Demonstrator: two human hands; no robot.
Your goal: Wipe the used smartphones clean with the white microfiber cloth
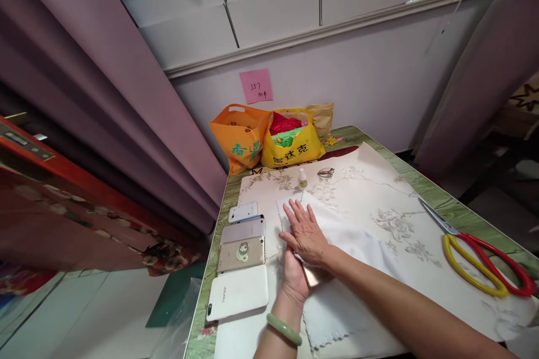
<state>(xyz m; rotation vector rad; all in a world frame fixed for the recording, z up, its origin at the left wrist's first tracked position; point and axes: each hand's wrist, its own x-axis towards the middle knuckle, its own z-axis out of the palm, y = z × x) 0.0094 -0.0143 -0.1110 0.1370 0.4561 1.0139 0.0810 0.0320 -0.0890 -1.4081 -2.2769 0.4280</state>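
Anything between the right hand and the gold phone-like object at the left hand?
Nothing visible: the right hand covers part of the gold phone-like object at the left hand. Contact under the palm is hidden.

Gold phone, mostly hidden, over white cloth, scallop-edged, rumpled.

Both arms bare, reaching forward. Right arm slants in from lower right. Right hand stretched flat over left hand, back facing up, fingers a bit apart, thumb out sideways. Left arm comes up from bottom. Left fingers mostly hidden.
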